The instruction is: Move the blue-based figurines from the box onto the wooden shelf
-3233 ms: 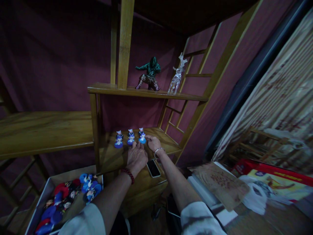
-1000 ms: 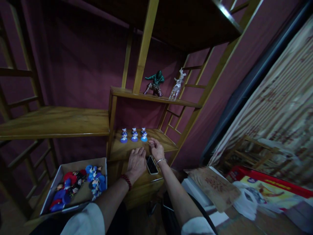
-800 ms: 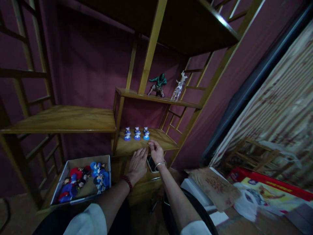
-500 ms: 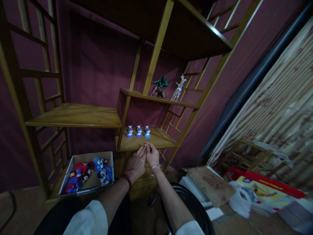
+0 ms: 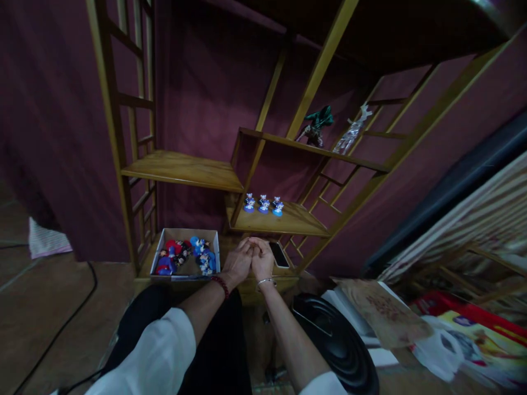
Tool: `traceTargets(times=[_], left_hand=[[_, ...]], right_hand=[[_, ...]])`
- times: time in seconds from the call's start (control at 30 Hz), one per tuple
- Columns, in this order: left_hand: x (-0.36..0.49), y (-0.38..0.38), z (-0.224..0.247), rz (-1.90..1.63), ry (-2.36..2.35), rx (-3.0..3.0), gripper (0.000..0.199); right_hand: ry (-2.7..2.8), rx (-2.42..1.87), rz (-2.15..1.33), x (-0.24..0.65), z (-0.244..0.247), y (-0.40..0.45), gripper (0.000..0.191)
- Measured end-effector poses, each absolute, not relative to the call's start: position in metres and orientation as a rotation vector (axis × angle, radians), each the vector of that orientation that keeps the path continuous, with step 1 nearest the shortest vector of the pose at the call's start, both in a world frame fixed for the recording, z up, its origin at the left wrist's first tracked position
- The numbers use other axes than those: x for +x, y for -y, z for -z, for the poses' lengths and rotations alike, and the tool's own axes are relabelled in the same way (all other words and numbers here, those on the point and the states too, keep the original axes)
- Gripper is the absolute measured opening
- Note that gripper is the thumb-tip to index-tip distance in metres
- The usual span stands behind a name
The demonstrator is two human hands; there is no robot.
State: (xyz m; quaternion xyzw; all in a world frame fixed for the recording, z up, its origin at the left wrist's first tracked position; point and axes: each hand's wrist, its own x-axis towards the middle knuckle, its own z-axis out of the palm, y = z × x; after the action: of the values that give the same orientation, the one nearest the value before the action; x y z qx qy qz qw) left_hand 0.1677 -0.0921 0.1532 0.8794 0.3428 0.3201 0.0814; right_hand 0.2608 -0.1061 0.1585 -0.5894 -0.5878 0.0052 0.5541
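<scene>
My left hand [image 5: 237,263] and my right hand [image 5: 262,259] are brought together in front of the low shelf, fingers bent and pressed against each other. Anything between them is hidden. Just beyond, small blue-and-white figurines [image 5: 263,205] stand in two rows on a wooden shelf [image 5: 296,222]. To the left, a shallow cardboard box [image 5: 216,249] holds several red, blue and black figurines [image 5: 167,264]. A dark-screened phone [image 5: 279,255] lies on the bottom board, close to the right of my right hand.
A green-caped figure [image 5: 319,125] and a clear deer-shaped ornament [image 5: 353,130] occupy a higher shelf. The left middle shelf [image 5: 185,169] juts out above the box. A black ridged round object [image 5: 337,345], flat boxes and a white plastic bag [image 5: 438,348] are at lower right. A cable [image 5: 61,323] crosses the floor.
The view has turned left and downward, so the shelves sit differently and the phone shows now. My hands stay together, lower relative to the figurine shelf, with their fingers more curled.
</scene>
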Motion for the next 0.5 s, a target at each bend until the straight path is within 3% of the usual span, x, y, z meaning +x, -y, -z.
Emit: traceTargets(times=[0.5], left_hand=[[0.083,0.077,-0.084,-0.684,-1.404,2.482,0.028]], right_hand=[[1.547,-1.464,-0.322,0.177,-0.079,0.076,0.037]])
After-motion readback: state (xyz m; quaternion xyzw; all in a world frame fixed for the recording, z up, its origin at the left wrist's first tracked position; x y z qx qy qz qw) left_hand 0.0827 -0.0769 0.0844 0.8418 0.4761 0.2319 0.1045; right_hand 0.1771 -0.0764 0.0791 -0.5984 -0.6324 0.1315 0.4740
